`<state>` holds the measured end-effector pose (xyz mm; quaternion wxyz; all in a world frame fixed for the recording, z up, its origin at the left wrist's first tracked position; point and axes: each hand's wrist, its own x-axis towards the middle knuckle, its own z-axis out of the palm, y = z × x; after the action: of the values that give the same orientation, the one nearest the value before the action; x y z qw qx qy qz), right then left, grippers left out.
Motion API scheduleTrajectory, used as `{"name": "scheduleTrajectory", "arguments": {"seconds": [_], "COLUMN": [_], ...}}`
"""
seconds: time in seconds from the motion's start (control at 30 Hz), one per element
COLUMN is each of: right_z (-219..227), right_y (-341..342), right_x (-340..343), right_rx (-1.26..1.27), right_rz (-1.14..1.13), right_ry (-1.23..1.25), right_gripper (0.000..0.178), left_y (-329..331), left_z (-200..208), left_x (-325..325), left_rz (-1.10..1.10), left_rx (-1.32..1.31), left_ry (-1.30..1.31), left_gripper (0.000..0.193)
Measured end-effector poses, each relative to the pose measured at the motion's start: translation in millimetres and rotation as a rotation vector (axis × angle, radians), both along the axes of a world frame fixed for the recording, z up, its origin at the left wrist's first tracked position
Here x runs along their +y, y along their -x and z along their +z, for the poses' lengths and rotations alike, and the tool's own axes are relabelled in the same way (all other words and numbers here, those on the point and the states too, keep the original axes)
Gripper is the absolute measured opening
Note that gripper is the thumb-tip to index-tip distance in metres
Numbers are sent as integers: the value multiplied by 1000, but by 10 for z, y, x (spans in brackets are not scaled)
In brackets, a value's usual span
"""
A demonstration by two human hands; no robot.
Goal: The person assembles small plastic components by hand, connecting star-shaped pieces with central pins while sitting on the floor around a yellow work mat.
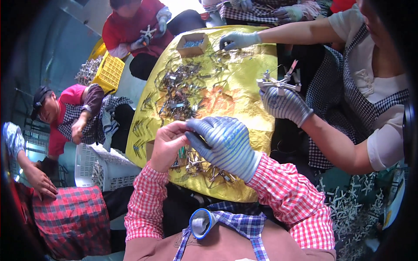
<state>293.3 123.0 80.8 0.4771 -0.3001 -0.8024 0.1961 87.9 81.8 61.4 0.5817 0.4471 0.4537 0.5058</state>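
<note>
In front of my chest my two hands meet over the near part of the yellow sheet (257,130). My bare left hand (166,145) is closed, its thumb and fingers pinched against the fingertips of my right hand (224,141). My right hand wears a grey striped glove and its fingers are bent together. Anything between the fingertips is too small or hidden to make out. Below my hands lie several metal parts (196,165). A rolled cuff with a blue rim (201,224) sticks out at my checked apron.
Dark wire-like parts (178,91) heap mid-sheet, behind them a cardboard box (192,45) of small blue pieces. At right a co-worker's gloved hand (283,104) holds a metal assembly (281,82). Yellow crate (108,73) and white basket (89,167) stand left; metal pieces (352,209) pile lower right.
</note>
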Motion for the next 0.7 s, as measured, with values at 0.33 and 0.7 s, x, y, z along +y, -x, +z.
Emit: {"name": "scheduleTrajectory", "arguments": {"seconds": [0.33, 0.7], "right_z": [125, 185], "right_y": [-79, -341], "right_x": [-78, -23], "right_rx": [56, 88], "right_rz": [24, 30], "right_ry": [-49, -51], "right_gripper": [31, 29], "left_y": [-77, -183], "left_z": [107, -447], "left_x": [2242, 3179], "left_rz": [207, 469], "left_rx": [841, 1503], "left_ry": [-44, 229], "left_gripper": [25, 20]}}
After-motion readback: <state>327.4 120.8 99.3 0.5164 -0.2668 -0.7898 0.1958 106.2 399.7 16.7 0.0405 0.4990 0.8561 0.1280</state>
